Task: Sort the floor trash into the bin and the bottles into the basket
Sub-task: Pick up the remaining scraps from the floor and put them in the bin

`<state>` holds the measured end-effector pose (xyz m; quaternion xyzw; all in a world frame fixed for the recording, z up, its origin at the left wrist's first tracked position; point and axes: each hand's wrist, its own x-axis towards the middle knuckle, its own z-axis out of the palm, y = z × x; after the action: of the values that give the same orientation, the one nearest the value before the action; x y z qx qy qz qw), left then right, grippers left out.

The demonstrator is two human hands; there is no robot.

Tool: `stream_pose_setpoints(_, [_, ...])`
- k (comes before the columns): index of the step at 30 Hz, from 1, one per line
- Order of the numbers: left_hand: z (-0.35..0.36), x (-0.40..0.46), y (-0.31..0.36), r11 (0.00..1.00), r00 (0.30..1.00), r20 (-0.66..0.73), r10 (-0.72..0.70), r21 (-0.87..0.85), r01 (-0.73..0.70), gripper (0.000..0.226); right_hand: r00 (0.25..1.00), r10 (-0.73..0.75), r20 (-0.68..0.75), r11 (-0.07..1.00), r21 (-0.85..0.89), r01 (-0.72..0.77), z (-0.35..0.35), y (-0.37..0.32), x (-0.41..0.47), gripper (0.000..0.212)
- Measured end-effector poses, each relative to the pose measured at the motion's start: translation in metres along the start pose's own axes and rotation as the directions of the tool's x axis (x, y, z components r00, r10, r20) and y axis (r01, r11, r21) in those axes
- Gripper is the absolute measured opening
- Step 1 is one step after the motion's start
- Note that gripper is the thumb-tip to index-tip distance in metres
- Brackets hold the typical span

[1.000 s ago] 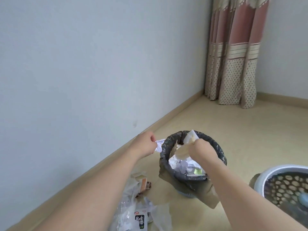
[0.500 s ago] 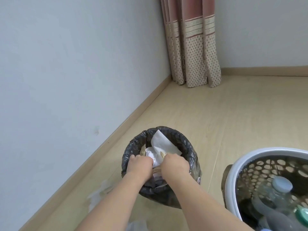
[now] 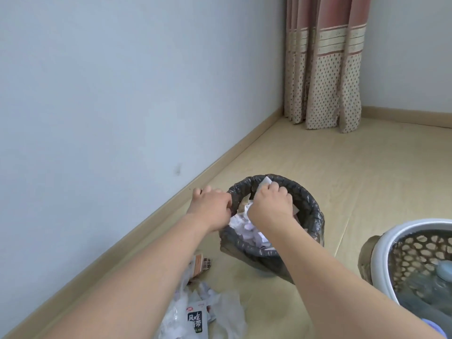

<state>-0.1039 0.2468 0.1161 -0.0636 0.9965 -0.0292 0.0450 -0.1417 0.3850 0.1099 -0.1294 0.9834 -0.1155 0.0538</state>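
Observation:
A small bin with a black liner [image 3: 308, 209] stands on the floor near the wall, full of crumpled white paper [image 3: 244, 227]. My right hand [image 3: 270, 206] is over the bin in a fist, gripping a piece of white paper [image 3: 265, 183] whose corner sticks out past the fingers. My left hand [image 3: 210, 207] is at the bin's left rim with its fingers curled on the liner edge. Loose wrappers and plastic [image 3: 198, 316] lie on the floor under my left forearm, with a brown packet [image 3: 199, 264] beside them. The white-rimmed basket [image 3: 401, 243] at the right holds bottles [image 3: 442, 274].
A pale wall with a wooden baseboard [image 3: 137, 237] runs along the left. A patterned curtain [image 3: 325, 77] hangs in the far corner. Bare floor [image 3: 342, 167] stretches behind the bin, and the basket sits close to the bin's right side.
Both hands were pressed down inside the bin half a second ago. My left hand has since moved out to the left rim and my right hand has risen toward the far rim.

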Motion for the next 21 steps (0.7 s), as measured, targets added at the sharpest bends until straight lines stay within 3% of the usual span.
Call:
stream_pose_setpoints(4, [-0.008, -0.06, -0.068, 0.996, 0.997, -0.036, -0.073, -0.062, 0.07, 0.033, 0.961, -0.259, -0.1, 0.963, 0.048, 0.265, 0.004, -0.062, -0.039, 0.033])
stream_pose_setpoints(7, [0.008, -0.126, -0.138, 0.97, 0.98, 0.081, -0.18, -0.149, 0.19, 0.034, 0.895, -0.445, -0.031, 0.895, 0.032, 0.446, 0.031, -0.123, -0.079, 0.035])
stream_pose_setpoints(11, [0.046, -0.208, -0.216, 0.915, 0.902, 0.301, -0.308, -0.167, 0.368, 0.034, 0.789, -0.594, 0.155, 0.804, 0.096, 0.587, 0.083, -0.192, -0.133, 0.042])
stream_pose_setpoints(17, [0.131, -0.282, -0.272, 0.854, 0.809, 0.476, -0.344, -0.199, 0.48, 0.034, 0.68, -0.582, 0.445, 0.788, 0.103, 0.607, 0.172, -0.244, -0.201, 0.039])
stream_pose_setpoints(21, [0.186, -0.304, -0.273, 0.824, 0.784, 0.562, -0.263, -0.293, 0.486, 0.043, 0.661, -0.493, 0.566, 0.755, -0.1, 0.648, 0.221, -0.252, -0.217, 0.04])
